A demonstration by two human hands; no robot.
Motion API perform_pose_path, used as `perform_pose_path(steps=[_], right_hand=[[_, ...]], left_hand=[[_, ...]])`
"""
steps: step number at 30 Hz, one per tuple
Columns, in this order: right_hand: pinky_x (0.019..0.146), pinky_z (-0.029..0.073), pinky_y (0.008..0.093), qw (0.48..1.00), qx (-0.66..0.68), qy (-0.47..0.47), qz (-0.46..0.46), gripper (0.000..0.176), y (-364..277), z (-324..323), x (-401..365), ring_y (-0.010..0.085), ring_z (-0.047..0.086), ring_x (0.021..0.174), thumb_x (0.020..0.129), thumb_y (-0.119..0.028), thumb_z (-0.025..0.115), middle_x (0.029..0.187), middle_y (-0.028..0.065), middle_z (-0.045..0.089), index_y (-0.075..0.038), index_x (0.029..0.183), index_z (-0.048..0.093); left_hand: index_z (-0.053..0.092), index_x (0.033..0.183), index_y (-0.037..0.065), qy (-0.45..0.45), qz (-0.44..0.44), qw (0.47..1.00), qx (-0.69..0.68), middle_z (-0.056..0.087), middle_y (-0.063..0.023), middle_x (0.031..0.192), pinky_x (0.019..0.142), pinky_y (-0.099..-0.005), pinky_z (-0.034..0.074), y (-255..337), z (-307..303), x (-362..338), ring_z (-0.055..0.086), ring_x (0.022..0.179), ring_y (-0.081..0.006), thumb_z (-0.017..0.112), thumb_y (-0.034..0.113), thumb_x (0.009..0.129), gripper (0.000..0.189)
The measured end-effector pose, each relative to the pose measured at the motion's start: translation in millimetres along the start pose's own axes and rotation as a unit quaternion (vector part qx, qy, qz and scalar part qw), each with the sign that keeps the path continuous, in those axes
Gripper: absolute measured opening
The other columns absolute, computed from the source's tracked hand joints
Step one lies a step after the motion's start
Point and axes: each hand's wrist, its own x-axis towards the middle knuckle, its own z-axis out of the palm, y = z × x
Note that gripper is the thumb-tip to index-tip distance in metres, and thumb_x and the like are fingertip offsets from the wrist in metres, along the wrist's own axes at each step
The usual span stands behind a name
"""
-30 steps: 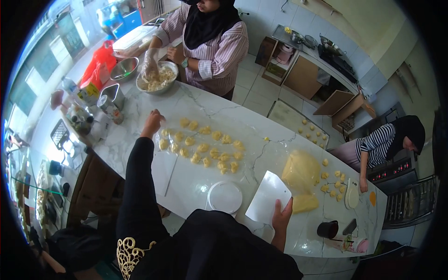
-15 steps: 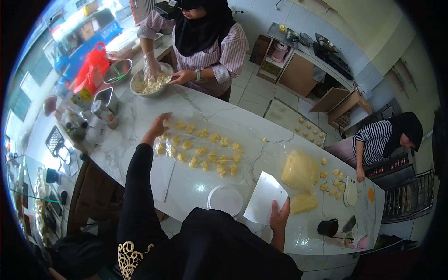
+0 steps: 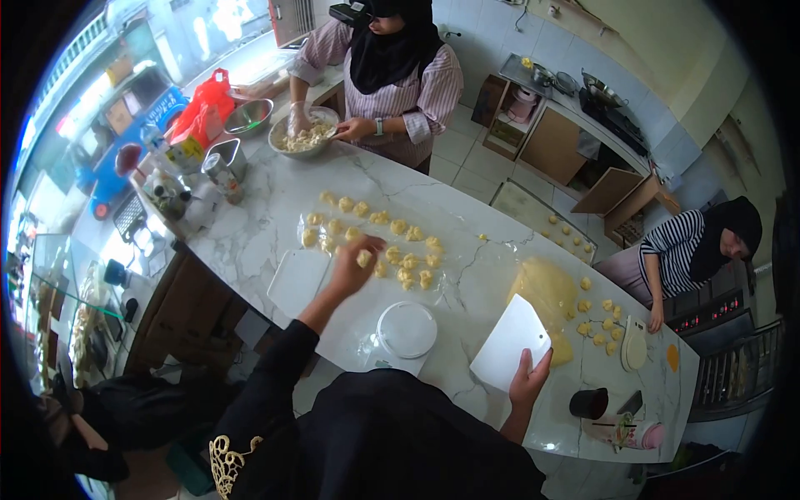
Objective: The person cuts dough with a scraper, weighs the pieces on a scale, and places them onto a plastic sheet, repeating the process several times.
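My left hand (image 3: 354, 265) is over the near rows of small yellow dough pieces (image 3: 398, 227), its thumb and fingers apart around one piece, apparently without a grip on it. The pieces lie in rows on a clear plastic sheet. My right hand (image 3: 529, 379) holds a flat white dough scraper (image 3: 510, 340) by its corner. Beyond the scraper sits a large yellow dough mass (image 3: 537, 287) under plastic, partly hidden by it. Between my hands stands a round white kitchen scale (image 3: 407, 329). A white board (image 3: 298, 282) lies left of my left hand.
Across the marble counter (image 3: 467, 225), a person (image 3: 400, 100) works a gloved hand in a bowl (image 3: 304, 150). Another person (image 3: 683, 250) stands far right. More dough pieces (image 3: 600, 321), a second scale (image 3: 634, 346), a dark cup (image 3: 588, 404) and a phone (image 3: 632, 403) are on the right.
My left hand has moved right and nearer, from the far left end of the dough rows to over the pieces. My right hand still holds the scraper, and the whole view has shifted.
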Motion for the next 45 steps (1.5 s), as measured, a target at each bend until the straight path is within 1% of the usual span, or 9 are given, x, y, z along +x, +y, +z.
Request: perform_pose_path(steps=[4, 6, 9, 13, 15, 18, 22, 31, 45], right_hand=[[0.079, 0.045, 0.0376, 0.995, -0.095, -0.004, -0.013, 0.037, 11, -39, 1, 0.0339, 0.061, 0.092, 0.09, -0.012, 0.051, 0.101, 0.0237, 0.061, 0.007, 0.12, 0.043], [0.074, 0.046, 0.0413, 0.991, -0.125, -0.04, -0.037, 0.036, 14, -64, 2, 0.039, 0.06, 0.087, 0.089, -0.012, 0.051, 0.094, 0.0261, 0.061, 0.007, 0.118, 0.043], [0.065, 0.046, 0.0465, 0.979, -0.164, -0.106, -0.062, 0.034, 12, -97, 0, 0.0448, 0.059, 0.08, 0.088, -0.013, 0.052, 0.082, 0.0285, 0.06, 0.007, 0.114, 0.044], [0.059, 0.043, 0.0501, 0.968, -0.171, -0.178, -0.044, 0.032, 32, -136, -4, 0.0457, 0.057, 0.071, 0.087, -0.017, 0.053, 0.074, 0.0276, 0.059, 0.004, 0.109, 0.046], [0.06, 0.043, 0.0493, 0.962, -0.185, -0.199, -0.038, 0.028, 50, -145, -4, 0.0453, 0.057, 0.073, 0.087, -0.018, 0.053, 0.076, 0.0269, 0.059, 0.002, 0.105, 0.047], [0.062, 0.044, 0.0487, 0.954, -0.199, -0.225, -0.024, 0.027, 57, -151, -1, 0.0454, 0.058, 0.076, 0.087, -0.017, 0.053, 0.08, 0.0271, 0.06, 0.001, 0.105, 0.046], [0.059, 0.042, 0.0527, 0.954, -0.256, -0.156, -0.027, 0.027, 72, -153, 2, 0.0451, 0.057, 0.068, 0.087, -0.021, 0.052, 0.071, 0.0253, 0.059, -0.002, 0.106, 0.044], [0.061, 0.043, 0.0529, 0.94, -0.288, -0.182, -0.023, 0.029, 78, -147, 17, 0.0444, 0.058, 0.069, 0.088, -0.02, 0.051, 0.074, 0.0247, 0.061, -0.005, 0.111, 0.042], [0.058, 0.046, 0.0505, 0.854, -0.347, -0.362, -0.138, 0.025, 69, -98, 35, 0.0407, 0.061, 0.067, 0.087, -0.021, 0.052, 0.071, 0.0203, 0.062, -0.008, 0.105, 0.043]], left_hand=[[0.063, 0.094, 0.002, -0.238, 0.006, 0.964, -0.121, 0.064, -0.0094, 0.086, 0.069, -0.0306, 0.05, 73, 98, -77, 0.063, 0.075, -0.0214, 0.058, -0.002, 0.076, 0.018], [0.058, 0.109, 0.004, -0.417, -0.048, 0.901, -0.106, 0.061, -0.0127, 0.099, 0.076, -0.0346, 0.05, 90, 149, -108, 0.062, 0.083, -0.0254, 0.062, 0.008, 0.077, 0.032], [0.045, 0.124, 0.002, -0.429, -0.066, 0.9, 0.036, 0.052, -0.018, 0.115, 0.086, -0.0394, 0.046, 99, 218, -151, 0.057, 0.098, -0.0328, 0.066, 0.021, 0.074, 0.057], [0.034, 0.131, -0.001, -0.404, -0.135, 0.903, 0.061, 0.042, -0.022, 0.124, 0.095, -0.0422, 0.039, 131, 280, -159, 0.045, 0.112, -0.0385, 0.07, 0.03, 0.07, 0.077], [0.033, 0.13, -0.004, -0.287, -0.083, 0.951, 0.079, 0.041, -0.0243, 0.122, 0.097, -0.0433, 0.036, 135, 301, -157, 0.039, 0.116, -0.0398, 0.07, 0.026, 0.066, 0.08], [0.024, 0.132, -0.007, -0.306, 0.009, 0.94, 0.152, 0.039, -0.0251, 0.122, 0.099, -0.0419, 0.035, 123, 346, -172, 0.036, 0.116, -0.0396, 0.069, 0.023, 0.064, 0.087], [0.036, 0.127, 0.001, -0.185, -0.121, 0.97, 0.098, 0.041, -0.0222, 0.12, 0.093, -0.0429, 0.038, 162, 357, -174, 0.04, 0.111, -0.0384, 0.071, 0.016, 0.059, 0.078], [0.048, 0.108, 0.008, -0.132, -0.117, 0.981, 0.083, 0.05, -0.0143, 0.103, 0.081, -0.0435, 0.044, 149, 366, -157, 0.051, 0.098, -0.035, 0.068, 0.009, 0.069, 0.044], [0.064, 0.092, 0.002, -0.092, -0.094, 0.991, 0.01, 0.062, -0.0156, 0.087, 0.07, -0.0372, 0.049, 138, 316, -187, 0.061, 0.079, -0.0313, 0.066, 0.006, 0.073, 0.02]])
